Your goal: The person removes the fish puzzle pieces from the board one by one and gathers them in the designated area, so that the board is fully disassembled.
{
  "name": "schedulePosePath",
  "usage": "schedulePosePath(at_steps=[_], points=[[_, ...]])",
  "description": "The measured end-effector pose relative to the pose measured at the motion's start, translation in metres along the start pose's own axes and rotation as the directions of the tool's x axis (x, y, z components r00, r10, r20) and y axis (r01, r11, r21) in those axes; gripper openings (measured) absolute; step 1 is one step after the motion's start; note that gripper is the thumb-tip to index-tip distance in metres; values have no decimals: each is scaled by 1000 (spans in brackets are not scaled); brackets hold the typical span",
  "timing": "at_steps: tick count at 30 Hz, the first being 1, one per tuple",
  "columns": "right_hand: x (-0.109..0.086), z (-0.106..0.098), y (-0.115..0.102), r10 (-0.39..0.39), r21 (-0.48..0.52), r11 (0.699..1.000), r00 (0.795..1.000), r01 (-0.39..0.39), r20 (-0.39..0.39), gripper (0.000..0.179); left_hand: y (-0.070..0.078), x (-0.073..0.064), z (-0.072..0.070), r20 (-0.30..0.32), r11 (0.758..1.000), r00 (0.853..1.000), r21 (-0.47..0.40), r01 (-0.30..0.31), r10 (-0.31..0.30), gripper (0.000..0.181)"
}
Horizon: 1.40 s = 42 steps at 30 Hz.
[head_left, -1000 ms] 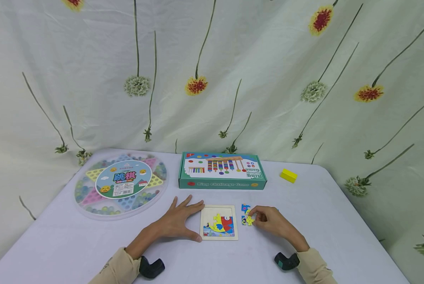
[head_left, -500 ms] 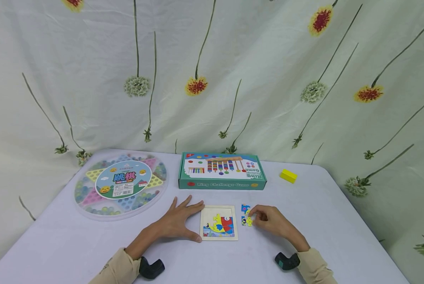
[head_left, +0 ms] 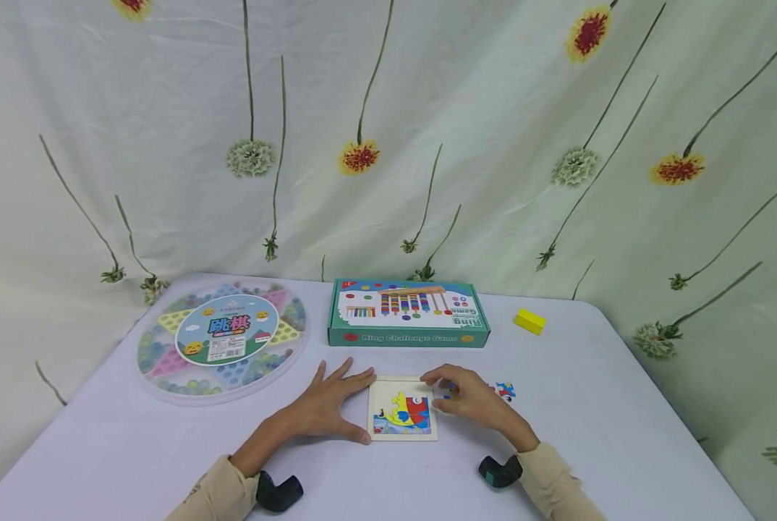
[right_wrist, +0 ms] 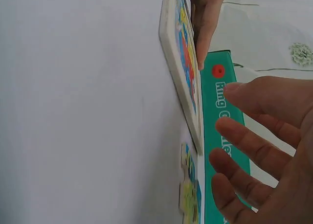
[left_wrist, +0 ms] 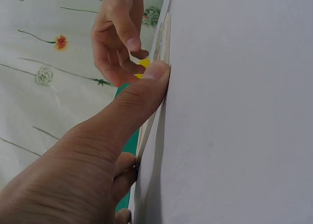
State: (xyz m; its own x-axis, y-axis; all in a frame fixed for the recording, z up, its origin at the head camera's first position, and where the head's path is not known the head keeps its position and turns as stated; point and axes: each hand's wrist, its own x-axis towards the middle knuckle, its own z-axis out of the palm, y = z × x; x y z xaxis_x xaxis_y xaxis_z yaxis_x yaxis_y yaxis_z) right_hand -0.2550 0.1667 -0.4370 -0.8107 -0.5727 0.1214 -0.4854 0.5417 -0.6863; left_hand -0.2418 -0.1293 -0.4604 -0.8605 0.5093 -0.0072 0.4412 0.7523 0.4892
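Observation:
A square wooden jigsaw puzzle board point(head_left: 401, 386) lies on the table, its lower part filled with yellow, red and blue pieces. My left hand point(head_left: 326, 405) spreads along its left side, thumb at the near corner and index finger near the far one. In the left wrist view the thumb point(left_wrist: 155, 71) presses the board's edge. Over the board's right edge hovers my right hand point(head_left: 469, 398), fingers loosely bent and apart. No piece shows between these fingers point(right_wrist: 244, 136) in the right wrist view. Loose puzzle pieces point(right_wrist: 188, 199) lie beside the board, partly hidden by this hand in the head view.
Behind the board stands a green Ring Challenge Game box point(head_left: 408, 338). A round, clear Chinese checkers set point(head_left: 226, 329) lies at the left, a yellow block point(head_left: 529, 321) at the back right. More puzzle pieces point(head_left: 506, 391) rest right of my right hand. A flowered cloth hangs behind.
My right hand has moved left from the loose pieces to the board's right edge, and its fingers have spread apart. Pieces to its right have come into view. My left hand stays put.

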Motion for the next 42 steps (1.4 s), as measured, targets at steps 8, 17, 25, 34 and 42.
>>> schedulePosePath(at_steps=[8, 17, 25, 34, 42], points=[[20, 12, -11, -35, -56, 998, 994, 41, 102, 35, 1, 1, 0, 7, 1000, 1000, -4, -3, 3, 101], [23, 19, -14, 6, -103, 995, 989, 9, 150, 34, 0, 1, -1, 17, 1000, 1000, -1, -5, 5, 102], [23, 20, -14, 8, -110, 994, 988, 9, 157, 32, 0, 1, -1, 10, 1000, 1000, 4, -4, 4, 102], [23, 21, -14, 21, -100, 995, 989, -7, 143, 30, 0, 0, -1, 6, 1000, 1000, 2, 1, -1, 101], [23, 22, -14, 11, -85, 996, 990, 1, 143, 30, 1, -1, -1, 6, 1000, 1000, -1, 2, -2, 101]])
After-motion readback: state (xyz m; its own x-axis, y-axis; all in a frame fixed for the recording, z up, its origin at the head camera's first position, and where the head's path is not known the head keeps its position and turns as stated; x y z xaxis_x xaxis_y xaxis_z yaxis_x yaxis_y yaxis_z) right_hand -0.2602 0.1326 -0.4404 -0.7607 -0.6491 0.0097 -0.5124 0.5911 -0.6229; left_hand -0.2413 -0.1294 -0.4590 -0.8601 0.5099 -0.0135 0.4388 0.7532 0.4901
